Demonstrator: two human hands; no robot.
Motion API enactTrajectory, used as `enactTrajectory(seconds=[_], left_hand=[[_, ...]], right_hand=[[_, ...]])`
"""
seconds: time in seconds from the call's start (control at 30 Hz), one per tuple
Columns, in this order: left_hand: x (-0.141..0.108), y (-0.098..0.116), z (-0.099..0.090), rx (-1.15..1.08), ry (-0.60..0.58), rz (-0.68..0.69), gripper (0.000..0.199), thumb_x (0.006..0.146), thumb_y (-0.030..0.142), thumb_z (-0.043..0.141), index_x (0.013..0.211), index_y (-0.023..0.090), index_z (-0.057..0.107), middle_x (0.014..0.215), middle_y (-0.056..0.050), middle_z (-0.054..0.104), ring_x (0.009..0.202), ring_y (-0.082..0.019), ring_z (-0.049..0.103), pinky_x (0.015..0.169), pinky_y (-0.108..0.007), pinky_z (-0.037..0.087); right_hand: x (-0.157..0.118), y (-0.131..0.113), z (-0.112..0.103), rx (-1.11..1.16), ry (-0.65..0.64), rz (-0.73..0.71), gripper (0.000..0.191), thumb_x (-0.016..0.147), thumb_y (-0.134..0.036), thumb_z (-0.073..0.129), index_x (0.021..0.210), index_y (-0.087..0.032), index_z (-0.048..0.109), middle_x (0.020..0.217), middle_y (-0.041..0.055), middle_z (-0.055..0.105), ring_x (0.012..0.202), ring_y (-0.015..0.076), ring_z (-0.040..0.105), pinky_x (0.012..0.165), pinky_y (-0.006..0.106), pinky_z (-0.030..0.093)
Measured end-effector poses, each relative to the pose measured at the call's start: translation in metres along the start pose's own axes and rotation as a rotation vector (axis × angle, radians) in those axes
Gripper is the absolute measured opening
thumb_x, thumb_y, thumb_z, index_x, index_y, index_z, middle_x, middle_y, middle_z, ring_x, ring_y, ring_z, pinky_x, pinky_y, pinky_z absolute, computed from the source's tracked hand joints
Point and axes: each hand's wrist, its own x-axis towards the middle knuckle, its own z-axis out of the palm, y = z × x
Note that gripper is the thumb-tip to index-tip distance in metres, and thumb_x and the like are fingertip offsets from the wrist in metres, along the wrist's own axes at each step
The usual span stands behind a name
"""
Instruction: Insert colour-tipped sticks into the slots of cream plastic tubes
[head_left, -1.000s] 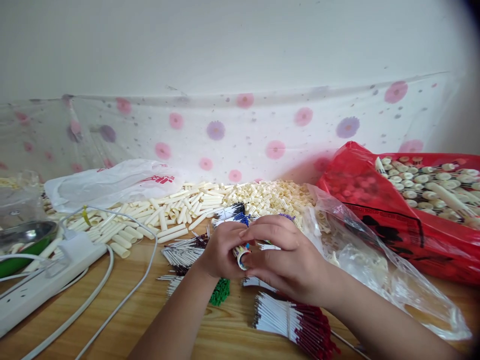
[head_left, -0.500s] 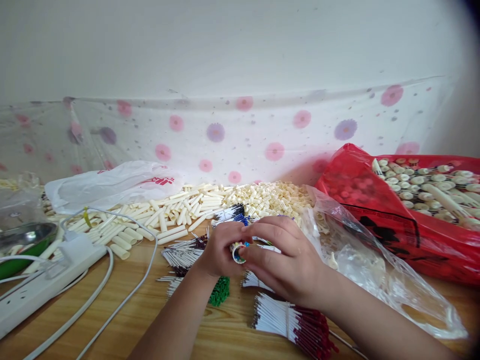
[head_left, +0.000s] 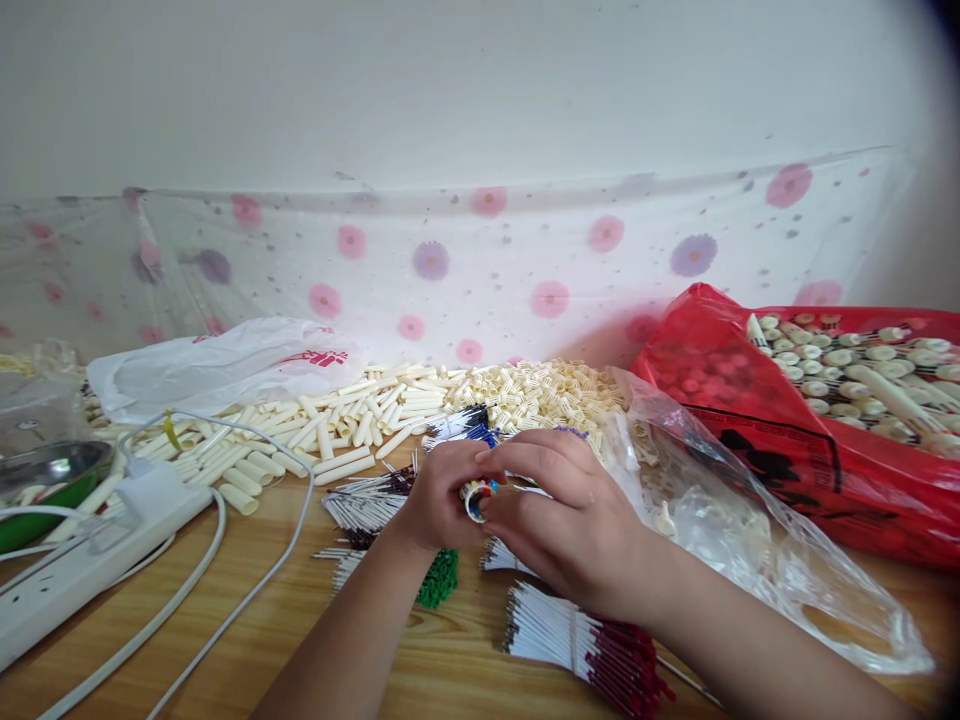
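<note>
A short white tube [head_left: 474,506], probably a pen barrel, points its open end toward me, with blue, yellow and orange bits showing inside. My left hand [head_left: 442,495] is closed round it. Thumb and fingers of my right hand [head_left: 581,525] press together at its rim; whatever they pinch is hidden. Below on the table lie bundles of thin white sticks like pen refills: a dark red-ended bundle [head_left: 581,645], a green-ended bundle [head_left: 439,578] and a brown-ended bundle [head_left: 375,500]. Beyond my hands is a bundle with blue ends [head_left: 465,425], partly covered.
Cream tubes [head_left: 255,460] and small pronged cream parts [head_left: 555,390] are heaped along the back. A red bag [head_left: 720,400] of assembled pieces and a clear plastic bag [head_left: 750,540] lie right. Left are a power strip [head_left: 97,560], cables and a green-sided bowl [head_left: 52,500].
Both hands stay almost in place at the tube. My right fingers have shifted slightly at its rim, and the view has moved a little.
</note>
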Motion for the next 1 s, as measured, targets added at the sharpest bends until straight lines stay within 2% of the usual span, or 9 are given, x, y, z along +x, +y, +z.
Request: enactTrajectory(seconds=[0.3,0.53,0.8,1.0], left_hand=[[-0.0018,-0.0045,0.0005,-0.009,-0.021,-0.041,0.015,0.068,0.032,0.053,0.067,0.017,0.05,0.056,0.002,0.053,0.051,-0.011,0.05,0.049,-0.021,0.038],[-0.0033,-0.006,-0.0006,-0.017,-0.044,-0.088,0.016,0.068,0.031,0.052,0.063,0.017,0.051,0.056,0.001,0.053,0.052,-0.011,0.05,0.05,-0.023,0.038],[-0.0039,-0.0078,0.0002,-0.052,-0.043,-0.1,0.027,0.069,0.043,0.053,0.064,0.016,0.053,0.055,0.0,0.054,0.054,-0.014,0.053,0.051,-0.024,0.04],[-0.0071,-0.0099,0.0013,-0.057,-0.061,-0.131,0.016,0.066,0.033,0.054,0.063,0.017,0.052,0.057,0.0,0.055,0.054,-0.013,0.052,0.052,-0.025,0.04]], right_hand=[[-0.0005,0.0018,-0.0017,-0.026,-0.146,0.05,0.011,0.082,-0.018,0.047,0.078,-0.017,0.057,0.112,0.0032,0.055,0.099,0.0194,0.047,0.082,0.035,0.04],[-0.0006,0.0027,-0.0024,-0.049,-0.161,0.064,0.009,0.081,-0.022,0.047,0.086,-0.019,0.054,0.114,0.0055,0.051,0.099,0.0208,0.046,0.083,0.037,0.038],[0.001,0.0016,-0.0053,-0.026,-0.158,0.081,0.011,0.079,-0.019,0.048,0.088,-0.019,0.055,0.114,0.0067,0.05,0.1,0.0201,0.045,0.083,0.035,0.037],[0.0016,0.0027,-0.0031,-0.001,-0.186,0.078,0.011,0.079,-0.021,0.047,0.086,-0.019,0.055,0.116,0.006,0.049,0.099,0.0208,0.045,0.083,0.037,0.037]])
